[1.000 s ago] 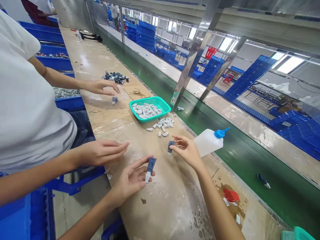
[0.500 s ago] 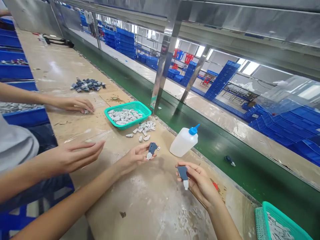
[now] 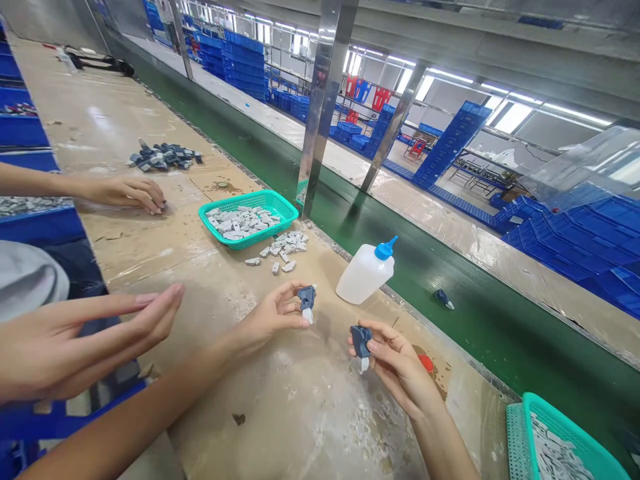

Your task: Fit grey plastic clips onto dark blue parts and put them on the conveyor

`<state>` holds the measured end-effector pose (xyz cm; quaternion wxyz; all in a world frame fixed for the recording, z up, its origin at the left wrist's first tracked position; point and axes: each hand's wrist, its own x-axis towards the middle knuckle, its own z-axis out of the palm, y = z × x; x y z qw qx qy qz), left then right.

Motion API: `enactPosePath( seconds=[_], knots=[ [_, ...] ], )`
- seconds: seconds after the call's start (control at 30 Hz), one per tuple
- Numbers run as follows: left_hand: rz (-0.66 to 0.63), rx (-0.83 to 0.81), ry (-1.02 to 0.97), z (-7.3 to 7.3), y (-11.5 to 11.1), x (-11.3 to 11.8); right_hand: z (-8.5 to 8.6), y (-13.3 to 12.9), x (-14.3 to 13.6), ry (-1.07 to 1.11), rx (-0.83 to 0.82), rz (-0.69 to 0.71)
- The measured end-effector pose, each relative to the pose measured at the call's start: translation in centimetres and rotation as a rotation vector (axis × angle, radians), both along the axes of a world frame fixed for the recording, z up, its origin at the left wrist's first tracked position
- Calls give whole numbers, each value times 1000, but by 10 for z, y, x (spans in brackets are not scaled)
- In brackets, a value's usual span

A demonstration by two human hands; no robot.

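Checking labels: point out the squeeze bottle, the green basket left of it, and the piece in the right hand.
Squeeze bottle (image 3: 361, 275): head view, white body below the blue cap.
Green basket (image 3: 237, 245): head view, near wall.
Dark blue-grey piece (image 3: 359, 339) in the right hand (image 3: 403, 369): head view, wide dark part.

Dark blue-grey parts with white tips (image 3: 307, 300); pale grey-white pieces (image 3: 243, 222) in a turquoise-green latticed basket (image 3: 240, 245); translucent white bottle (image 3: 363, 275) with bright blue cap (image 3: 385, 250); tan, brown-blotched tabletop (image 3: 280, 413); deep green belt (image 3: 490, 327); red patch (image 3: 426, 363).
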<state>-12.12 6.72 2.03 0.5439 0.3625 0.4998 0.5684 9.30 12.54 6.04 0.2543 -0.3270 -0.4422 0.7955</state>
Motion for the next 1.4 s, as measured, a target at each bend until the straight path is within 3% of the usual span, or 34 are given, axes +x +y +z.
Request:
enactPosePath(
  seconds=[0.1, 0.23, 0.33, 0.43, 0.53, 0.67, 0.77, 0.83, 0.9, 1.0, 1.13, 1.27, 1.4],
  knots=[
    [55, 4, 200, -5, 13, -11, 2, 0, -1, 1, -12, -35],
    [242, 147, 906, -17, 33, -36, 2, -2, -3, -14, -42, -107],
    [369, 188, 1267, -22, 23, -40, 3, -5, -1, -60, -46, -127],
    [222, 190, 1276, -22, -12, -22, 2, -9, 0, -89, -26, -139],
    [49, 176, 1191, -28, -49, 7, -6, -13, -15, -100, 87, -130],
    [45, 130, 1294, -50, -84, 42, -28, -17, -76, -253, 377, 77],
    [67, 125, 1347, -60, -103, 55, -42, -21, -129, -423, 602, 177],
    [50, 137, 1342, -60, -111, 56, -46, -23, -149, -400, 547, 143],
    [20, 131, 1339, -56, -114, 52, -46, -25, -148, -314, 425, 104],
    [-58, 117, 1333, -46, -104, 43, -36, -26, -112, -253, 397, 134],
    [-203, 120, 1344, -30, -69, 36, -12, -28, -31, -370, 597, 128],
    [-379, 193, 1380, -18, -42, 49, 10, -37, 61, -577, 749, -82],
    [-421, 193, 1398, -19, -36, 66, 9, -47, 170, -962, 932, -300]
  ],
)
